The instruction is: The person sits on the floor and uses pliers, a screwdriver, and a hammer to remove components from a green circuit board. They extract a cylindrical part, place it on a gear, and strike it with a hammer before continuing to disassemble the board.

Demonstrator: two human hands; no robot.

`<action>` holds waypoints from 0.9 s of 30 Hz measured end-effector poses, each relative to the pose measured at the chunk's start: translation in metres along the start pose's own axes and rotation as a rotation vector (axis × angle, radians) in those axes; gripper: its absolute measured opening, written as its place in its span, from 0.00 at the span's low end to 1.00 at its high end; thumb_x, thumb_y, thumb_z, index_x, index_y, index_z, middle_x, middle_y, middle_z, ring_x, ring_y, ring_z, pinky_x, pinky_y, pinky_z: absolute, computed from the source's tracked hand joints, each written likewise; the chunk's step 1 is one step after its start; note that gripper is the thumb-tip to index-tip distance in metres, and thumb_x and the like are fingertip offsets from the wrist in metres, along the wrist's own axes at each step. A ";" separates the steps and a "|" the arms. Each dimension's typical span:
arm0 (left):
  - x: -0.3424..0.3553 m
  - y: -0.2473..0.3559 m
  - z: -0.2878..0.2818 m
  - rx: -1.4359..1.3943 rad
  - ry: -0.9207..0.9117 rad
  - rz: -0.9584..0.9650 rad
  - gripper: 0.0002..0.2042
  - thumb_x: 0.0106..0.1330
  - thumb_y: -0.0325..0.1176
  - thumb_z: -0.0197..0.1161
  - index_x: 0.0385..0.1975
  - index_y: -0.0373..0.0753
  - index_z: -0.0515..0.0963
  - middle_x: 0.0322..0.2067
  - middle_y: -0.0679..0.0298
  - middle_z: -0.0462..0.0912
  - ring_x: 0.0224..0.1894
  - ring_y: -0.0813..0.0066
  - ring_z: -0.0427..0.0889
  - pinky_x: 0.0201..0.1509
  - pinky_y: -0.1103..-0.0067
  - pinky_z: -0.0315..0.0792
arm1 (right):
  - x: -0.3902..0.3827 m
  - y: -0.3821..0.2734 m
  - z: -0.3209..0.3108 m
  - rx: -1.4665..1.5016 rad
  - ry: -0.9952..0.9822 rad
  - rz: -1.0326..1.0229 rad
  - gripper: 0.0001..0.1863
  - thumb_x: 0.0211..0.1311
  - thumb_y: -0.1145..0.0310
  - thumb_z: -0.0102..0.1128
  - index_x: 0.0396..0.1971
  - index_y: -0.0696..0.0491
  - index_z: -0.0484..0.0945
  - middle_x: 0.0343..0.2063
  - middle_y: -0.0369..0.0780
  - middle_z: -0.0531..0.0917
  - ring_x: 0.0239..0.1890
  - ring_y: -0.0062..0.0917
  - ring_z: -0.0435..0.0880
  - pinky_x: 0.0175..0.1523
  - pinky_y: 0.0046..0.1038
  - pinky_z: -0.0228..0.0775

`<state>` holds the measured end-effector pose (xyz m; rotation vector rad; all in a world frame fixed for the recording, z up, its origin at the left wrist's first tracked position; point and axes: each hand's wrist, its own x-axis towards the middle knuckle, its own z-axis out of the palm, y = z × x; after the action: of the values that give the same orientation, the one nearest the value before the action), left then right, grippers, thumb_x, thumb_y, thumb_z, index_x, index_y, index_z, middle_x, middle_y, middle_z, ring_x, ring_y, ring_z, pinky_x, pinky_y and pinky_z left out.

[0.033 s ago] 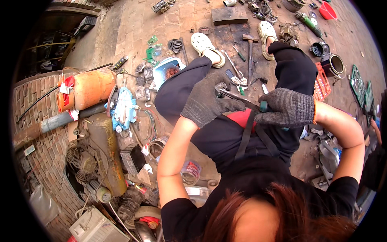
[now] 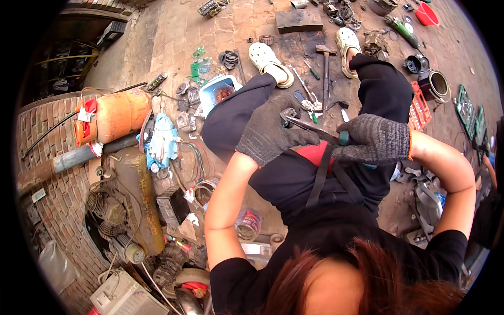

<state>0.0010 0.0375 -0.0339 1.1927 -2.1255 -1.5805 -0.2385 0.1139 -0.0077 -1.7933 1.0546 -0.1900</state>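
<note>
Fingers [image 2: 275, 105] in grey knit gloves are curled on both sides. The left hand [image 2: 262, 134] is wrapped round a small metal piece [image 2: 288, 113], and the right hand [image 2: 373, 139] has a tight grip on a teal-handled tool [image 2: 344, 138]. The tool's dark shaft crosses the gap toward the metal piece; whether they actually touch, I can't tell from here. All of it is held up over the seated person's lap, between the knees.

Hardly anything has changed from a moment ago: the same holds, the teal handle perhaps a hair higher, and nothing on the ground looks shifted.

As for markings, the brick wall [image 2: 58, 226] takes up the most room on the left. Beside it, the orange gas cylinder [image 2: 121, 115] has a white tag [image 2: 84, 115] near its red wrapping, too blurred to read. Next in size, an open tin [image 2: 249, 223] just beside the left forearm shows big printed letters on a pinkish label. A dark spray can [image 2: 157, 81] lies past the cylinder, its print too small for me. Smallest is a white plate [image 2: 38, 195] against the bricks, its marks illegible.
</note>
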 end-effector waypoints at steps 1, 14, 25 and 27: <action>-0.001 0.002 0.000 0.036 0.011 0.043 0.29 0.37 0.49 0.79 0.35 0.36 0.76 0.30 0.56 0.78 0.34 0.63 0.80 0.40 0.72 0.73 | -0.001 0.002 0.001 -0.048 0.051 -0.069 0.22 0.61 0.53 0.58 0.30 0.61 0.77 0.24 0.50 0.80 0.30 0.38 0.82 0.36 0.35 0.72; -0.002 0.003 0.009 0.200 0.056 0.291 0.27 0.33 0.38 0.82 0.32 0.36 0.75 0.32 0.64 0.77 0.35 0.77 0.75 0.43 0.77 0.71 | -0.006 0.034 0.049 0.730 -0.187 0.009 0.18 0.63 0.61 0.59 0.45 0.57 0.72 0.27 0.38 0.78 0.30 0.24 0.79 0.36 0.27 0.71; -0.003 0.002 0.014 0.277 0.086 0.188 0.29 0.32 0.42 0.82 0.31 0.35 0.73 0.29 0.59 0.77 0.34 0.72 0.77 0.41 0.75 0.72 | 0.004 0.022 0.044 0.358 0.046 0.123 0.22 0.57 0.54 0.63 0.34 0.61 0.75 0.22 0.48 0.77 0.28 0.38 0.79 0.35 0.34 0.71; -0.003 0.008 0.015 0.269 0.094 0.091 0.28 0.33 0.42 0.81 0.30 0.34 0.73 0.28 0.59 0.76 0.32 0.73 0.77 0.40 0.76 0.73 | 0.006 0.018 0.043 0.241 0.097 0.147 0.24 0.57 0.53 0.62 0.35 0.63 0.75 0.25 0.53 0.78 0.33 0.45 0.80 0.39 0.38 0.73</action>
<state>-0.0094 0.0507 -0.0320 1.2015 -2.3482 -1.2048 -0.2208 0.1366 -0.0453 -1.4973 1.1751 -0.3029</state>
